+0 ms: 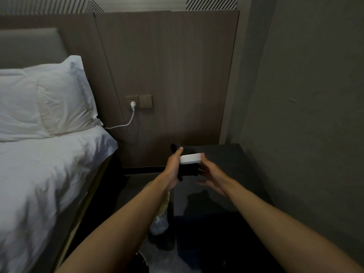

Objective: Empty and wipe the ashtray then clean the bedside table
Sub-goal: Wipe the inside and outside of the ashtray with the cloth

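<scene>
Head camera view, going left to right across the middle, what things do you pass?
Pillow → white plug in the wall socket → left hand → white ashtray → right hand → grey wall.

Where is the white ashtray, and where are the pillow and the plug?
ashtray (pixel 190 158), head view, on its white side wall.
pillow (pixel 63 95), head view, middle of its front face.
plug (pixel 133 104), head view, on its white body in the socket.

Two bare hands, left hand (pixel 173 164) and right hand (pixel 211 175), one white ashtray (pixel 190 158), one dark cloth (pixel 187 171), one bedside table (pixel 226 154), two pillows (pixel 59 99), one wall socket (pixel 131 100), one switch plate (pixel 145 101), one white plug with cable (pixel 132 106)
</scene>
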The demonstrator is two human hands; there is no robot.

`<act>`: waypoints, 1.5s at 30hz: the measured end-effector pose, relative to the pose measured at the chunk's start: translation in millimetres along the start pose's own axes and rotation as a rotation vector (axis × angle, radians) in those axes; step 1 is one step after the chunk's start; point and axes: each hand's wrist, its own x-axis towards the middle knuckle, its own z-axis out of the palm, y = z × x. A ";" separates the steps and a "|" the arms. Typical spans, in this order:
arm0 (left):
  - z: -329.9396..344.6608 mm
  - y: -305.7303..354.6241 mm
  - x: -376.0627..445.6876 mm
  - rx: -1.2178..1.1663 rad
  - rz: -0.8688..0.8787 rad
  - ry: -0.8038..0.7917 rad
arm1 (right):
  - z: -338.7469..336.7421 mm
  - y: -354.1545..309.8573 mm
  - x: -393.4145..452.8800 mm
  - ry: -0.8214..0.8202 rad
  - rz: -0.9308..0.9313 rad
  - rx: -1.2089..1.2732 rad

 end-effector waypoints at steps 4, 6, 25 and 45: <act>3.1 0.6 -3.1 0.041 0.029 0.003 | 2.0 2.6 0.0 0.031 0.021 -0.007; 5.9 -0.8 0.2 0.052 0.031 0.072 | 6.5 2.1 0.1 0.059 0.026 -0.039; 29.1 -25.4 -19.9 0.231 0.348 0.280 | 38.5 -5.5 12.6 0.392 -0.152 -0.234; 13.4 -8.3 -26.2 0.368 0.312 0.138 | 27.4 0.7 10.5 0.405 -0.168 -0.475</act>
